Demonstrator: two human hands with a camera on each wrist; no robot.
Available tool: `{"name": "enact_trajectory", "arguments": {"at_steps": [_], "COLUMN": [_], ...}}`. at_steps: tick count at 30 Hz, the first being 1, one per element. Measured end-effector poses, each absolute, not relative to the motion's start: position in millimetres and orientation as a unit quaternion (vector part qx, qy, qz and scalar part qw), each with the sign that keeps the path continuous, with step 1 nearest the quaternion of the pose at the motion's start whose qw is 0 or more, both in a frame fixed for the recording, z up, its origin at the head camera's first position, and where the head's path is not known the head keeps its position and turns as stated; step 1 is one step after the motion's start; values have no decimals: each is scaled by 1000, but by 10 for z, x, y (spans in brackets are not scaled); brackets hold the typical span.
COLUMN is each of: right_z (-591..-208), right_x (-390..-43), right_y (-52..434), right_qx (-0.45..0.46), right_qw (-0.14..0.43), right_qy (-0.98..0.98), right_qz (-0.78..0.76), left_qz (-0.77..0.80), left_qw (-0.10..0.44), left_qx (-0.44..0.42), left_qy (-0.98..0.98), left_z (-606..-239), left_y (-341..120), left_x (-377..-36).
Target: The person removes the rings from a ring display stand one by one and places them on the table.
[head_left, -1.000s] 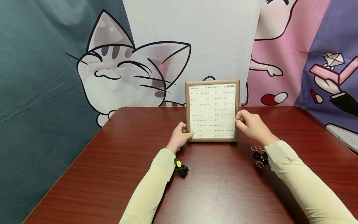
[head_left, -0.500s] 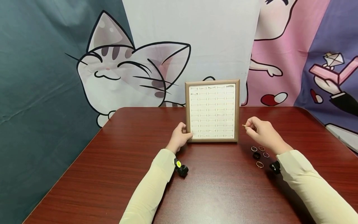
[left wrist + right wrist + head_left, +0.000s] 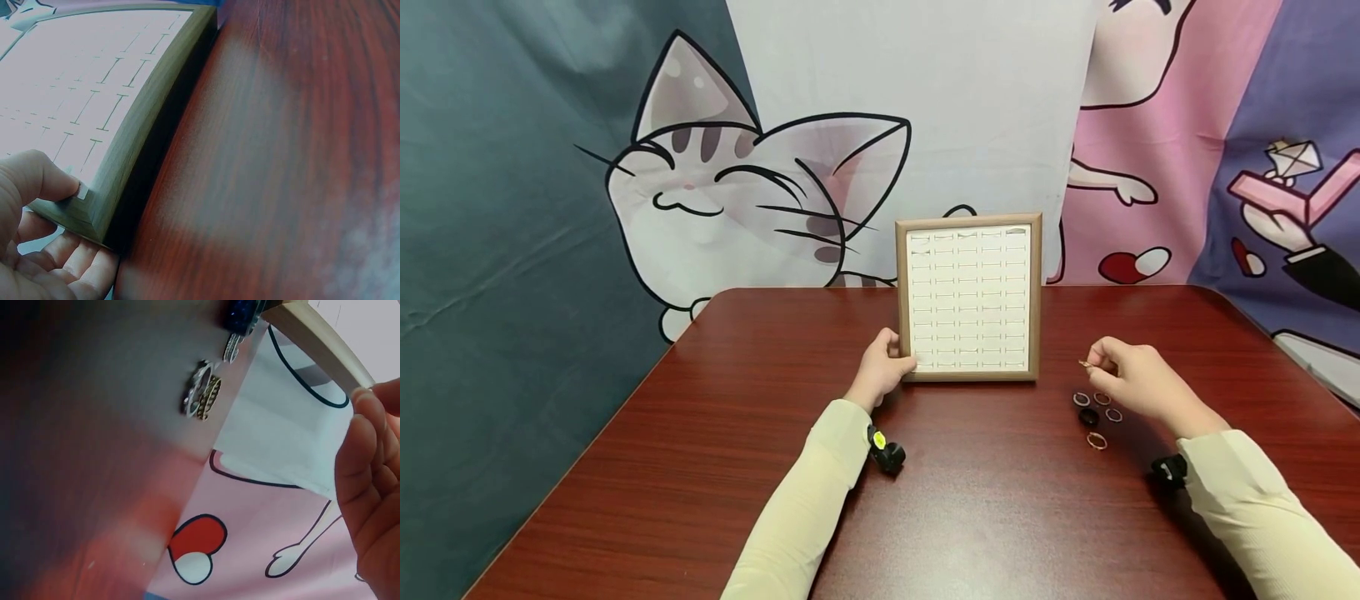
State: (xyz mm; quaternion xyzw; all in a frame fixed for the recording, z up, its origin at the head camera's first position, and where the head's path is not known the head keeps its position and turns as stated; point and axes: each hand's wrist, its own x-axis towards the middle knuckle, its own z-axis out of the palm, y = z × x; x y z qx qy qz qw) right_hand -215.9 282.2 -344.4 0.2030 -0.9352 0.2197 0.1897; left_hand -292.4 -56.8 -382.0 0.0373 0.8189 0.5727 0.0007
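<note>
So the left hand [image 3: 880, 367] grips the lower left corner of a wooden-framed ring tray [image 3: 968, 380] that's standing tilted up on the dark red worktop [image 3: 700, 467]. The right hand [image 3: 1138, 383] pinches a small gold ring [image 3: 1084, 364], well clear of the tray, right above a little cluster of loose rings [image 3: 1096, 412]. Cartoon cat backdrop [image 3: 737, 192] behind it all.

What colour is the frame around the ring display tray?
Light wood-brown, around a white slotted insert; the frame shows best in the head view.
</note>
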Motion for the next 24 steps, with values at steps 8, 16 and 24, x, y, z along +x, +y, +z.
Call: {"name": "enact_trajectory", "arguments": {"at_steps": [8,16,24], "right_z": [-3482,-3497,-3545], "right_x": [-2037,-1941,-1912], "right_y": [2945,3032,3094], "right_qx": [201,190,185], "right_qw": [158,43,-78], "right_qy": [-946,-963,-957], "right_qz": [201,188,209], "left_qz": [576,574,576], "left_qw": [0,4,1], "left_qx": [38,35,37], "left_qy": [817,818,817], "left_z": [-3820,-3818,-3839], "left_y": [-571,-581,-564], "left_x": [-2935,-2929,-2927]}}
